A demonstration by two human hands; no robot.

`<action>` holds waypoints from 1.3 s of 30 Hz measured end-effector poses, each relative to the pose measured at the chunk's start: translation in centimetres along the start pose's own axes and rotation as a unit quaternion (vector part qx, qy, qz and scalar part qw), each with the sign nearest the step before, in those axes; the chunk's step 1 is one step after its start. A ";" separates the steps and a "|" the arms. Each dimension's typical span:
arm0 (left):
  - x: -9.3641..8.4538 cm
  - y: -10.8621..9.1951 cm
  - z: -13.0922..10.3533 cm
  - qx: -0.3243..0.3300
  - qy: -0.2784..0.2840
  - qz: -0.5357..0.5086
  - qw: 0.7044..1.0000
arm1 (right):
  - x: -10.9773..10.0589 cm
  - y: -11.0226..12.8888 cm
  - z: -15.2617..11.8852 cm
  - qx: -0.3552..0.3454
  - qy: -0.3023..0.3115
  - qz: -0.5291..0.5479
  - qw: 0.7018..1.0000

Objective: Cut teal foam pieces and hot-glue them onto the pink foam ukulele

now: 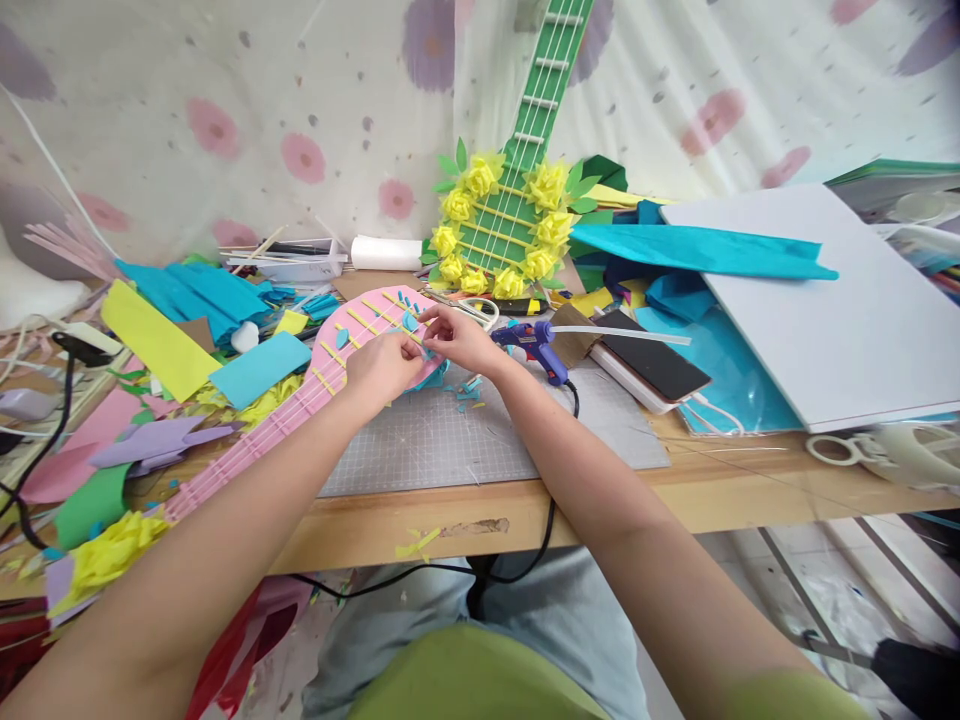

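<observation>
A pink paper guitar [330, 365] lies slantwise on the table, its round body under my hands and its neck pointing toward the lower left. Yellow strips and small blue pieces [343, 338] sit on its body. My left hand [386, 366] is closed in a pinch over the body's right part. Against it, fingertip to fingertip, my right hand [456, 337] pinches as well. Bits of blue crepe paper [435, 377] show between and just below the fingers; their exact shape is mostly hidden.
A green guitar [525, 180] with yellow paper flowers stands behind. A purple glue gun [536, 345] with its cord rests on the grey cutting mat [450, 440]. Right of it are a phone [651, 352] and a white board [832, 310]. Coloured paper [161, 340] clutters the left.
</observation>
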State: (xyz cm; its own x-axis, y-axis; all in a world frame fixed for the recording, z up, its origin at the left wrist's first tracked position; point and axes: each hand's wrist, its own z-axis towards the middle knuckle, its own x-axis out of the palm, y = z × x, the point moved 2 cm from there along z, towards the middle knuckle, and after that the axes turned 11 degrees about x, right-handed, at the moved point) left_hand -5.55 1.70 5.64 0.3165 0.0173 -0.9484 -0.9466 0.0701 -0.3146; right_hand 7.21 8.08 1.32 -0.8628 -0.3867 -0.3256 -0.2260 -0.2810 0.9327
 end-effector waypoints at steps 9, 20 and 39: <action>0.4 0.0 0.1 0.002 0.005 0.004 1.000 | -0.1 0.1 -0.1 0.003 -0.002 -0.016 1.000; 0.4 -0.3 0.1 0.005 -0.006 0.022 1.000 | 0.0 0.0 -0.1 -0.001 -0.005 -0.032 0.999; 0.5 -0.7 -0.6 0.018 -0.018 0.009 1.000 | -1.6 0.1 -2.8 0.005 -0.072 -0.039 0.997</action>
State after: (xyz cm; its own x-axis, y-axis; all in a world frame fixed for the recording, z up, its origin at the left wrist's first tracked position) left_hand -4.76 1.10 5.41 0.3024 0.0546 -0.9516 -0.9494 0.1061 -0.2957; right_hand 9.86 6.18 1.45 -0.8980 -0.2340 -0.3725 -0.2992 -0.2959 0.9071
